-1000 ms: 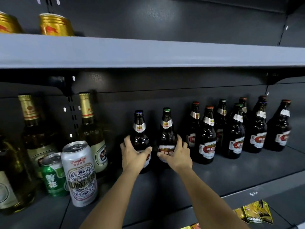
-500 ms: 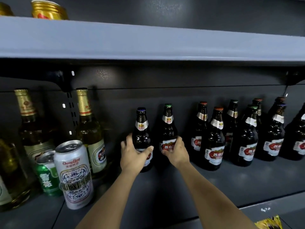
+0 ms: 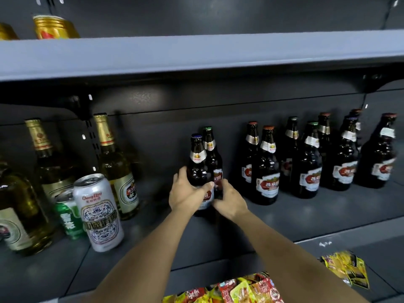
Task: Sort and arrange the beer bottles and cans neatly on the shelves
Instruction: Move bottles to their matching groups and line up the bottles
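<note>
The shelf (image 3: 284,221) carries three groups. Along its right half stands a crowd of dark bottles (image 3: 265,167) in rough pairs running back toward the rear panel. At the left end stand taller pale bottles (image 3: 117,169) with gold foil necks, and in front of them, near the front edge, a white can (image 3: 98,212) and a green can (image 3: 67,215). Mid-shelf, two more dark bottles stand one behind the other: the front bottle (image 3: 197,169) and the rear bottle (image 3: 211,149), touching or nearly so. The left hand (image 3: 188,193) is wrapped around the front bottle's belly; the right hand (image 3: 229,202) is closed low on the rear one. Glass this size is likely heavy, smooth and breakable, so a grip low on the body, not the neck, seems safest when sliding them.
</note>
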Motion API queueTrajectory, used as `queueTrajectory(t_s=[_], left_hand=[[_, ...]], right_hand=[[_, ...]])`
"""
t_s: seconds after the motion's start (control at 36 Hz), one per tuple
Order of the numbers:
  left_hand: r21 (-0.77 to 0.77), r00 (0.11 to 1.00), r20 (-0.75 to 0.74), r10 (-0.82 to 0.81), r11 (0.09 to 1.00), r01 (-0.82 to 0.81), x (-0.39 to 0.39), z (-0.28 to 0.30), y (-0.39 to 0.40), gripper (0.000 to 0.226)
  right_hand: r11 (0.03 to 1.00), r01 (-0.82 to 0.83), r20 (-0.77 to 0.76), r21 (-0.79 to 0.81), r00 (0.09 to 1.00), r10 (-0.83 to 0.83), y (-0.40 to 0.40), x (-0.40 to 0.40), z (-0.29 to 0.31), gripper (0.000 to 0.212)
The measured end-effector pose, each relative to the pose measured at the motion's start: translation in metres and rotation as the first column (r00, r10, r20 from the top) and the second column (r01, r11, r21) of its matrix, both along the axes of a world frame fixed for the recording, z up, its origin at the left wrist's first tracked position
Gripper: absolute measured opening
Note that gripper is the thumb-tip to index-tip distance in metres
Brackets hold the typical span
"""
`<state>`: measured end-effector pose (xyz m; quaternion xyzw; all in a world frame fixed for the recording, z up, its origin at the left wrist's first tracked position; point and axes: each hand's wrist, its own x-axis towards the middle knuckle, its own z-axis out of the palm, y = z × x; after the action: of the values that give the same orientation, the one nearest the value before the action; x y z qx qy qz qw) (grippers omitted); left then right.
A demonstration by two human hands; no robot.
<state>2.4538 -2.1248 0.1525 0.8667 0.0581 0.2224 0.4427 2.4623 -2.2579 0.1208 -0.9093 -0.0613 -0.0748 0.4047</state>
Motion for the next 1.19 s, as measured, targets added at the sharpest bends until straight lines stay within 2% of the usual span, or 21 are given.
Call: queueTrajectory(t_s=[0.14, 0.25, 0.36, 0.44, 0.5, 0.58, 0.69, 0.81, 0.92, 1.03, 1.14, 1.19], left_hand=[[0.01, 0.999, -0.032, -0.023, 1.0, 0.023, -0.005, 0.001, -0.031, 0.082], [-0.037, 0.994, -0.034, -0.106, 0.994, 0.104, -0.002, 0.0, -0.046, 0.086], [-0.177, 0.967, -0.01, -0.256, 0.952, 0.25, 0.0, -0.008, -0.041, 0.094], [-0.247, 0.943, -0.076, -0.325, 0.922, 0.298, -0.001, -0.017, -0.032, 0.077], [-0.214, 0.946, -0.105, -0.306, 0.936, 0.279, -0.001, -0.023, -0.03, 0.067], [-0.172, 0.966, -0.092, -0.241, 0.96, 0.223, 0.0, -0.025, -0.034, 0.066], [-0.146, 0.982, -0.074, -0.176, 0.976, 0.164, 0.0, -0.029, -0.039, 0.068], [-0.113, 0.988, -0.091, -0.123, 0.987, 0.112, -0.002, -0.028, -0.043, 0.071], [-0.045, 0.994, -0.098, -0.045, 0.998, 0.041, -0.011, -0.024, -0.05, 0.071], [-0.011, 0.99, -0.132, -0.043, 0.999, 0.042, -0.015, -0.023, -0.051, 0.076], [-0.009, 0.982, -0.181, -0.057, 0.998, 0.057, -0.019, -0.019, -0.041, 0.076], [0.051, 0.976, -0.213, -0.037, 0.998, 0.049, -0.027, -0.015, -0.033, 0.075]], right_hand=[[0.995, -0.023, -0.096, 0.097, 0.995, 0.032, -0.01, -0.01, 0.001, 0.064], [0.999, 0.019, -0.039, 0.031, 0.999, -0.018, -0.023, -0.016, -0.005, 0.09], [0.997, 0.078, 0.042, 0.025, 0.996, -0.079, -0.029, -0.019, -0.01, 0.082], [0.997, 0.082, 0.054, 0.014, 0.995, -0.082, -0.03, -0.018, -0.013, 0.061], [0.997, 0.077, 0.057, 0.002, 0.995, -0.077, -0.03, -0.017, -0.011, 0.052], [0.998, 0.055, 0.046, -0.006, 0.997, -0.055, -0.031, -0.014, -0.008, 0.049], [1.0, 0.022, 0.012, -0.011, 1.0, -0.022, -0.032, -0.012, -0.004, 0.055], [0.998, 0.025, 0.016, 0.054, 1.0, -0.026, -0.027, -0.015, -0.004, 0.053], [0.996, 0.066, 0.029, 0.061, 0.997, -0.068, -0.021, -0.018, -0.007, 0.067], [0.994, 0.108, 0.055, 0.013, 0.993, -0.109, -0.017, -0.025, -0.004, 0.08], [0.991, 0.106, 0.045, -0.078, 0.994, -0.103, -0.019, -0.032, -0.002, 0.084], [0.984, 0.119, 0.042, -0.129, 0.993, -0.114, -0.022, -0.035, -0.003, 0.081]])
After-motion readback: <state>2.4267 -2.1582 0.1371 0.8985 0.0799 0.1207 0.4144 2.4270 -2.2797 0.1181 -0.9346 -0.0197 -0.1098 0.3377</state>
